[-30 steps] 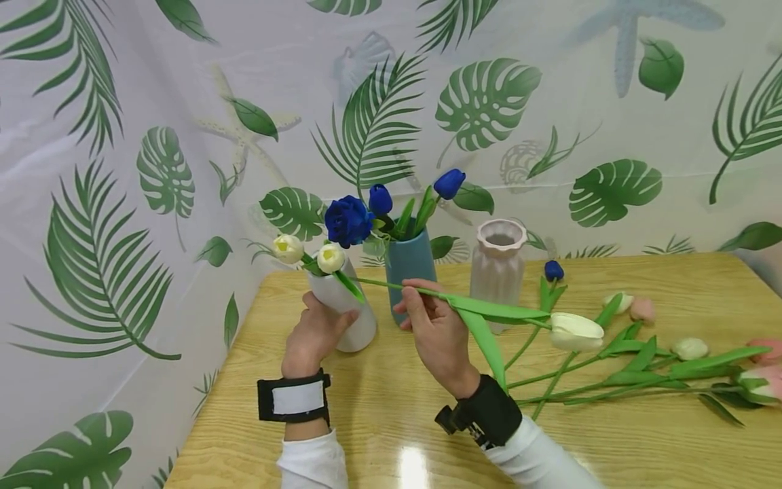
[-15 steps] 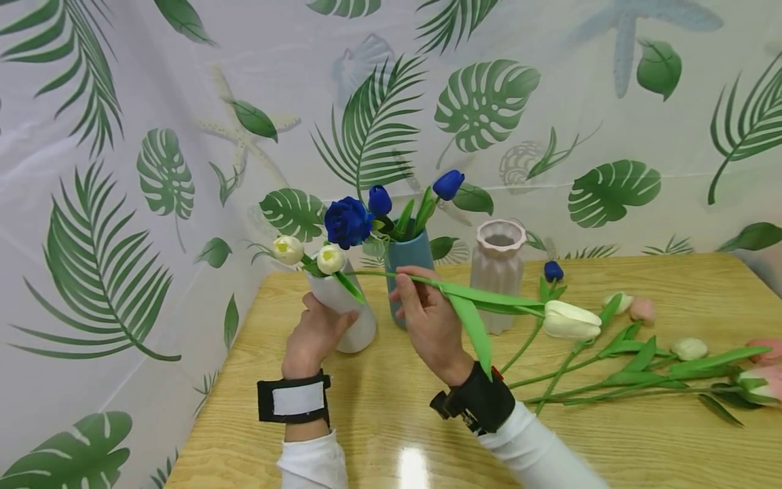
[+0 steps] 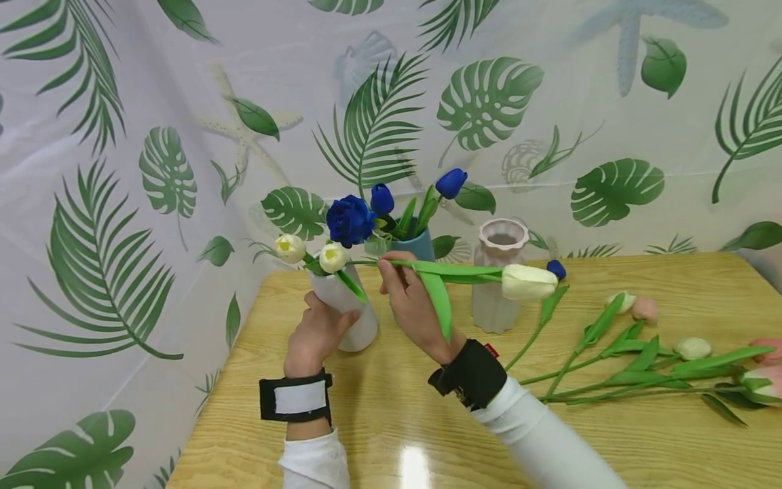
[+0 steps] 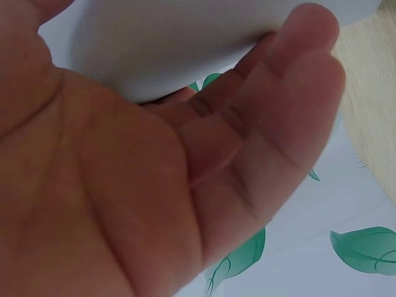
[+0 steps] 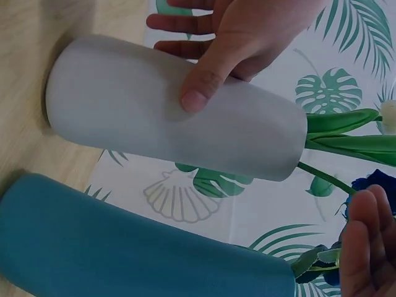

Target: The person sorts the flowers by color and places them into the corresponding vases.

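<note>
My left hand holds a smooth white vase, thumb on its near side and fingers behind, the vase tilted to the left. Two white tulips stand in that vase with green leaves. Between thumb and fingers my right hand pinches the green stem of another white tulip. This tulip lies nearly level, bloom to the right. In the right wrist view its stem runs from the fingertips to the rim of the white vase. Long leaves hang over the right hand.
Just behind the right hand stands a blue vase with a blue rose and blue tulips. A pale ribbed vase with a wavy rim is right of it. Several loose flowers lie across the table's right side.
My right hand has moved left and slightly up with the tulip, bringing the bloom in front of the pale ribbed vase. My left hand and the white vase have stayed in place.
</note>
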The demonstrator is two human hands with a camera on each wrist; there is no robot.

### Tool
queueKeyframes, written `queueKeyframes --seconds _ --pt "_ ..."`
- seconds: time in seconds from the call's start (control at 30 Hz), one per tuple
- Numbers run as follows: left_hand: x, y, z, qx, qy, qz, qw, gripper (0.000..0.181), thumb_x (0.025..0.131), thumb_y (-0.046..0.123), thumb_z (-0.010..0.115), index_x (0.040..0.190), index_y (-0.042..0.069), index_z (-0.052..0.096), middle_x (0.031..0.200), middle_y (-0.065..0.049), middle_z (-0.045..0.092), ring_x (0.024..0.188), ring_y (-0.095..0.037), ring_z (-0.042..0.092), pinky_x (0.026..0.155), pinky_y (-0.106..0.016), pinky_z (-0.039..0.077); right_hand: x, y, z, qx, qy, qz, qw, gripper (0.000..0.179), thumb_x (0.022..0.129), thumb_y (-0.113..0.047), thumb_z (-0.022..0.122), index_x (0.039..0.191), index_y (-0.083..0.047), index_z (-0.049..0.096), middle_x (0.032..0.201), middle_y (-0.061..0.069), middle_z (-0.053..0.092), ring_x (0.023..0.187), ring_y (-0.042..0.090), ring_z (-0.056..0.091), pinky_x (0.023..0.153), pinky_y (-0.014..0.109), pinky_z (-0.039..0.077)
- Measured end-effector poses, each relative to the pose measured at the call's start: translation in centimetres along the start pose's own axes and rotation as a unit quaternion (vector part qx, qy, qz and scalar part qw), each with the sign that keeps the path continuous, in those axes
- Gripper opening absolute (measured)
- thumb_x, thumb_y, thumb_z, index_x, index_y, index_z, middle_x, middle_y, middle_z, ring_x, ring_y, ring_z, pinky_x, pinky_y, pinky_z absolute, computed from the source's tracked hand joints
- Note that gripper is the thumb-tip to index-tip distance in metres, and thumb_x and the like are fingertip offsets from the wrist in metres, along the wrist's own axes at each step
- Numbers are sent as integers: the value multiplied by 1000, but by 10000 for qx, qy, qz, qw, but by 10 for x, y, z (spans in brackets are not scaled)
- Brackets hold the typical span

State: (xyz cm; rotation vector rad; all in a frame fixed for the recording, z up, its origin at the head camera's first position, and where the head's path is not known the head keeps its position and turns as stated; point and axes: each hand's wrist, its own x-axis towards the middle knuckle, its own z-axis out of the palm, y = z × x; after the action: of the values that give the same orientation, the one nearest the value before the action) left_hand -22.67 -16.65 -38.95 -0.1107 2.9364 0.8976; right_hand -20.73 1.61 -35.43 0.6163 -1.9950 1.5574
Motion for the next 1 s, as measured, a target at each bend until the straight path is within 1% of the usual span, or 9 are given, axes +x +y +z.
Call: queueKeyframes --seconds 0.17,0.27,0.37,0.43,0.53,0.6,0.67,0.8,1.0 --pt "-1 0 0 11 -55 -13 10000 90 95 47 62 145 -13 16 128 -39 51 112 -46 62 89 -56 52 15 3 4 -1297 -150 -321 9909 22 106 -22 50 110 -8 66 67 -4 61 57 4 54 48 24 41" --pt "-1 1 0 11 -63 -57 10000 90 95 48 62 145 -12 17 129 -38 52 112 -45 62 90 -55 51 25 1 8 -1647 -494 -246 9848 23 106 -23 48 110 -9 66 64 -2 57 52 7 50 47 24 36" --pt "-1 2 -1 3 -111 -129 9999 91 95 49 61 146 -11 15 130 -37 51 112 -44 62 91 -55 51 36 -2 15 -2202 -968 -134 9705 24 107 -22 47 112 -8 66 65 5 56 53 17 53 48 29 37" --pt "-1 2 -2 3 -168 -191 9997 91 96 50 60 146 -10 14 131 -36 51 113 -43 62 91 -54 51 42 -4 21 -2923 -1427 52 9456 21 105 -21 51 104 -7 67 68 8 59 57 22 58 50 33 43" --pt "-2 2 -2 -2 -234 -223 9995 92 96 51 59 147 -9 11 132 -36 50 113 -43 61 91 -54 51 46 -4 26 -3705 -2506 454 8932 17 103 -19 53 100 -7 65 79 10 64 72 25 65 60 38 52" --pt "-2 2 -1 42 -220 -195 9996 92 96 50 58 147 -9 11 132 -37 50 112 -44 62 90 -54 51 45 -2 28 -3909 -3117 724 8630 18 103 -17 53 106 -4 64 81 11 65 74 25 66 61 38 52" --pt "-3 1 -2 89 -165 -141 9997 92 96 50 58 147 -10 12 131 -38 50 111 -45 62 89 -55 51 43 1 29 -3883 -3470 966 8482 31 104 -18 50 128 1 57 79 9 64 69 23 64 56 35 48" --pt "-3 1 -2 171 -80 -56 9998 90 97 50 58 146 -12 13 128 -39 51 107 -46 63 85 -55 52 35 7 28 -3732 -3632 1158 8458 48 105 -16 45 146 7 39 62 6 55 50 19 52 44 30 35" --pt "-4 0 -2 103 -73 1 9999 91 96 50 59 146 -12 13 128 -40 51 107 -46 63 85 -56 53 15 16 26 -3196 -3704 1119 8650 50 104 -14 47 149 3 33 58 2 48 43 15 44 43 28 28"
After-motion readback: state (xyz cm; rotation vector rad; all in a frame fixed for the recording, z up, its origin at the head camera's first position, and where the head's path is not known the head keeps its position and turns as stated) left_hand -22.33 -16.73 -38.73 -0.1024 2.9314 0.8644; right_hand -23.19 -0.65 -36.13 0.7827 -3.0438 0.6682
